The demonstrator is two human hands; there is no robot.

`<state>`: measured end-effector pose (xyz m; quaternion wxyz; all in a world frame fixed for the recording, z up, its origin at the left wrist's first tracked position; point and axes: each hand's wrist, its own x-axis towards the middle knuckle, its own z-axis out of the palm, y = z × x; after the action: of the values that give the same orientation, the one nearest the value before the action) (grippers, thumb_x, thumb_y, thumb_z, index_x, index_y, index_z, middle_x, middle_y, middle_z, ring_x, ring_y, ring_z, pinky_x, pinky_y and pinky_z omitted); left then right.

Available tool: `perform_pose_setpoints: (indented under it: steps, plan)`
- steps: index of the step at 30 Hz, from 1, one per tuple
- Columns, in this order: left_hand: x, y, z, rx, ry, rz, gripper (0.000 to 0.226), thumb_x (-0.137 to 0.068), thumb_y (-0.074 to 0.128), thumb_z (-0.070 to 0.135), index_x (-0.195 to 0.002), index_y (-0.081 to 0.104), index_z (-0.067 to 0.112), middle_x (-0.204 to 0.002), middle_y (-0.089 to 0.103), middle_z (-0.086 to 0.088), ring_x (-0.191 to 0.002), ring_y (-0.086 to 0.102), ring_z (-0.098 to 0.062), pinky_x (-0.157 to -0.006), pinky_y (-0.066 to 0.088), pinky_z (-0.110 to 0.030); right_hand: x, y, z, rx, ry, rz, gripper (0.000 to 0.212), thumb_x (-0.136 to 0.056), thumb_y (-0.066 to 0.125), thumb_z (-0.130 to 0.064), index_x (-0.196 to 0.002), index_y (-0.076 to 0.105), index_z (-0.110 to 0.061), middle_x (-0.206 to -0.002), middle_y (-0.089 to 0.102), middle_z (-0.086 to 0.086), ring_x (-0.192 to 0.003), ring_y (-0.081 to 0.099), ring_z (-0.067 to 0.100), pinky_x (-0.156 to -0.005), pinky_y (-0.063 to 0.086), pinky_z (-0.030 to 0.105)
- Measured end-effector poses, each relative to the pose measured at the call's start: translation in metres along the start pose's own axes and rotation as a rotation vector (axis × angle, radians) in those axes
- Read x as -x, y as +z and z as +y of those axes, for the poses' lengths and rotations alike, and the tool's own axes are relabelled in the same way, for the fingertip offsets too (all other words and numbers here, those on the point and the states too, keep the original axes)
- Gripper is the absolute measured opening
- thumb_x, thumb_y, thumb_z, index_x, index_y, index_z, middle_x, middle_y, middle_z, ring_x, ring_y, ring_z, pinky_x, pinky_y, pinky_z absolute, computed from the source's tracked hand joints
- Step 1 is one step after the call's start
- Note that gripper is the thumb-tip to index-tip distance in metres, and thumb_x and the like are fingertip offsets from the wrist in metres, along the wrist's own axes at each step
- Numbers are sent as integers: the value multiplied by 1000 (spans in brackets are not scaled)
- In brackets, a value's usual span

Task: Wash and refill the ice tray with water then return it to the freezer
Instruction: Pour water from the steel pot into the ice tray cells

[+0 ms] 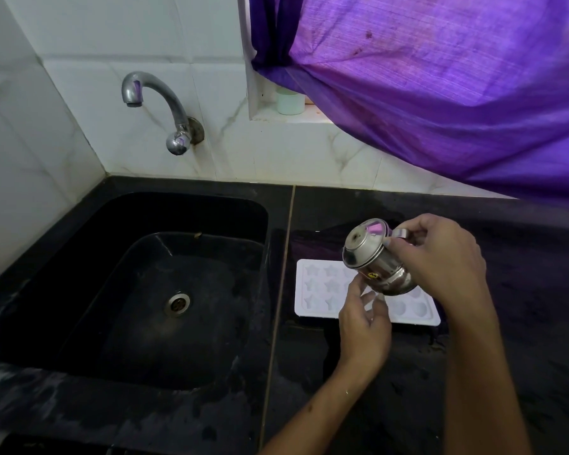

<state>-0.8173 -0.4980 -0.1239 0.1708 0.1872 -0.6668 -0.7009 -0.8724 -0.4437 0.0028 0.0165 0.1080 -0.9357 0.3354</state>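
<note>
A white ice tray (322, 290) with star and shell moulds lies flat on the black counter, right of the sink. Over its middle, a steel cup (372, 257) is tipped almost upside down, its base turned up and to the left. My right hand (440, 257) holds the cup by its handle. My left hand (363, 318) hovers under the cup's rim with fingers apart, over the tray's front edge, and hides part of the tray. Whether water is in the moulds is not discernible.
The black sink (145, 290) with a metal drain sits at the left. A steel tap (158, 103) sticks out of the tiled wall above it, not running. A purple curtain (440, 77) hangs over the counter's back right. A small pale jar (290, 101) stands on the window ledge.
</note>
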Motion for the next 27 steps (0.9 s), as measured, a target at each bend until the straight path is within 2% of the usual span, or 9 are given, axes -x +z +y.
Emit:
perform_pose_setpoints:
  steps: [6,11,17,22,27]
  plan:
    - [-3,-6,-5,-9,-3,11,43,-94,45,9,-135,45,22,-124,57,9,-116,54,-7,-79,39,2,0,7,-6,18,-42,-29,9,-84,67,-30,-84,58,-30,-89,65,-5,-85,58,19,-67,43,32]
    - [-5,-9,-7,-2,-16,21,40,-94,48,10,-132,46,21,-119,58,12,-114,55,-7,-85,43,-5,-1,12,-11,57,-57,-58,10,-85,66,-28,-85,57,-30,-89,63,-5,-83,58,18,-66,40,31]
    - [-6,-11,-7,10,-32,23,39,-94,48,11,-131,46,23,-116,56,15,-111,55,0,-83,40,-1,-1,15,-16,90,-77,-65,8,-86,66,-27,-87,58,-29,-93,62,-5,-85,57,18,-67,41,32]
    - [-7,-11,-8,5,-36,32,38,-94,47,11,-131,46,22,-120,57,12,-114,55,-4,-84,41,-2,1,17,-20,108,-71,-60,13,-85,67,-28,-83,55,-32,-92,61,-5,-88,58,21,-74,48,39]
    - [-7,-10,-9,12,-40,40,39,-94,48,9,-131,47,20,-120,57,10,-112,56,-5,-84,42,-4,0,18,-20,121,-71,-59,8,-86,66,-27,-87,58,-29,-95,62,-4,-89,58,22,-73,45,36]
